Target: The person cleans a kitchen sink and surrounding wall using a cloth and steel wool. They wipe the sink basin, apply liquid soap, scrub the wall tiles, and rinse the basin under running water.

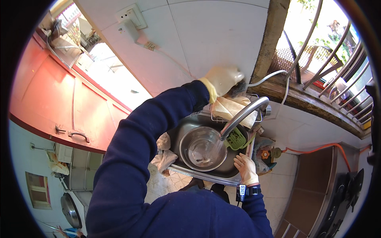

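Observation:
My left hand (224, 78), in a pale rubber glove, is closed over a dark fuzzy pad (238, 88), partly hidden, above the far rim of the sink. Below it a wire rack (220, 119) holds a folded tan cloth (230, 108). Water runs from the curved steel faucet (245, 111) into a round metal basin (190, 148) in the steel sink (174, 128). Small dark bits lie in the basin. A green plastic strainer (236, 139) is beside it. My gloved right hand (246, 168) lies at the sink's right front edge, fingers apart, holding nothing.
Crumpled plastic bags (164, 159) hang at the sink's left edge. To the right are a gas valve (276, 152) with an orange hose (321, 146) and a stove (336, 205). A barred window (324, 65) is at upper right. Another person's hand (62, 232) shows at lower left.

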`<state>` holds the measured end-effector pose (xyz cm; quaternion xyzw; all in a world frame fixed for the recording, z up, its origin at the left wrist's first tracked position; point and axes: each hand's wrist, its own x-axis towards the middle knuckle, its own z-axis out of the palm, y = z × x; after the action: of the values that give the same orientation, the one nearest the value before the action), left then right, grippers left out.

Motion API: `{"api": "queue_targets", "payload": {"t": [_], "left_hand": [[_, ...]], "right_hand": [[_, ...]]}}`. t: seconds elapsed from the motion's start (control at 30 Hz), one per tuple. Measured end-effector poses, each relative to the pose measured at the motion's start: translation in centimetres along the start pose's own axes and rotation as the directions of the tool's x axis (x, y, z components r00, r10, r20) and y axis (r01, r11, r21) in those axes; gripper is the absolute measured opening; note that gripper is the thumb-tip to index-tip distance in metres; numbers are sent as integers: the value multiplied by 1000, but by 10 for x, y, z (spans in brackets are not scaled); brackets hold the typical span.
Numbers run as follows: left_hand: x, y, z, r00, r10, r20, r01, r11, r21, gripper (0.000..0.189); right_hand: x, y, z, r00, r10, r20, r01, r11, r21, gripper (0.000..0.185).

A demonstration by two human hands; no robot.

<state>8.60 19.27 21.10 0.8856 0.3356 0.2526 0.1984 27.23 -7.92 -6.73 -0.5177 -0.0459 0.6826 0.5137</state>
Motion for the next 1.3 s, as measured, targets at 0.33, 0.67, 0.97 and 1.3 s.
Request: {"api": "queue_targets", "payload": {"t": [0.33,0.67,0.97,1.3], "left_hand": [[51,44,-43,918,212,-334,-190,977,98,15],[26,21,-9,980,-159,116,184,950,-253,21],[40,40,-98,906,227,-358,-182,971,154,19],[-15,3,-75,976,135,-172,-89,964,249,22]], "right_hand": [[2,4,-12,1000,1,-15,-1,1000,29,57],[-6,3,-21,998,25,-61,-22,999,42,53],[-9,9,-28,998,-26,-58,34,991,132,52],[-4,11,-30,996,87,-20,-86,996,36,59]]}}
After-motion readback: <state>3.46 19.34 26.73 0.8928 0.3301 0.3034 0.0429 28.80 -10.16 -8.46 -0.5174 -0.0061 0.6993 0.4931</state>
